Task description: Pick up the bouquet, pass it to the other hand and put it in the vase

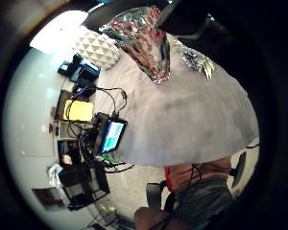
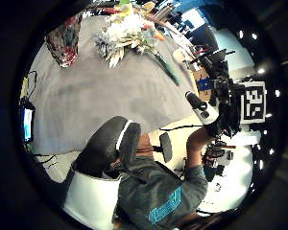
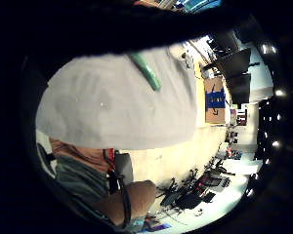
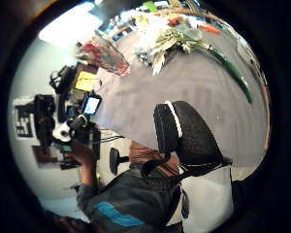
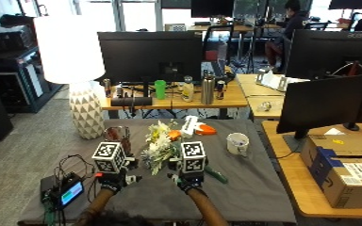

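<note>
Office surroundings: desks with dark monitors behind the work table, a white lamp on a patterned white base at the table's far left corner, cardboard boxes to the right; the work table carries a grey cloth.

Bouquet: lies flat on the cloth near the table's middle, white and yellow blooms toward the far side with orange among them; its green stem runs out toward the person's right; no hand grips it.

Vase: stands upright on the cloth just left of the bouquet, glass with red and dark mottling, apart from the blooms; nothing shows inside it.

Left hand: raised over the cloth on the near side of the vase, touching nothing on the table; from the pictures I cannot tell how its fingers are set.

Right hand: raised over the cloth just near of the bouquet's stem end; in its little finger side palm view the green stem lies on the cloth close below, not in its grasp; finger position cannot be told.

Other items: white mug on the cloth to the right of the bouquet; small screen unit with cables at the near left corner; an orange and white object beyond the blooms.
</note>
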